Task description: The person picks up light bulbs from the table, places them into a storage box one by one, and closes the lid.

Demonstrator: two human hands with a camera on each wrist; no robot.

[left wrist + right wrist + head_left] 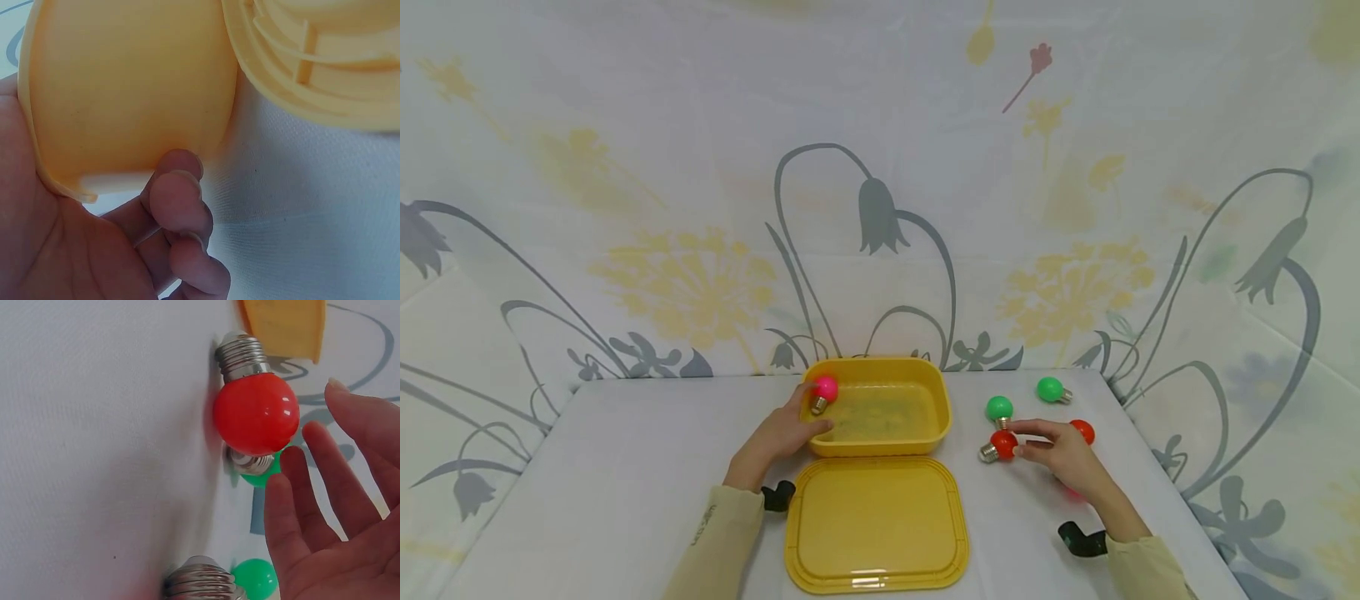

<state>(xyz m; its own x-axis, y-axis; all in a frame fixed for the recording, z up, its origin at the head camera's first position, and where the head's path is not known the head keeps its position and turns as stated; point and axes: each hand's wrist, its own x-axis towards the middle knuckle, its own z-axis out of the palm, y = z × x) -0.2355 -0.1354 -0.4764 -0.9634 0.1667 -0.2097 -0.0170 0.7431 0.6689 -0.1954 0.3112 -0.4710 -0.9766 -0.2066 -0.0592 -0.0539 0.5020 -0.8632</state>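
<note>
My left hand [782, 429] grips the left wall of a yellow plastic box [936, 446]. In the left wrist view its fingers [181, 200] curl at the box's outer side. A pink light bulb [825, 388] with a metal screw base lies inside the box by that wall. On the right, my right hand [1063, 454] reaches over the white cloth with fingers spread. Its fingertips are right beside a red bulb [256, 415], whose base points away from the hand. A green bulb [998, 407] lies just behind the red one.
A yellow lid [880, 525] lies flat in front of the box. Another green bulb [1050, 389] is farther back at the right. A second red bulb [1083, 430] and a pink bulb [1073, 493] are partly hidden by the right hand. Behind stands a flower-printed cloth [880, 283].
</note>
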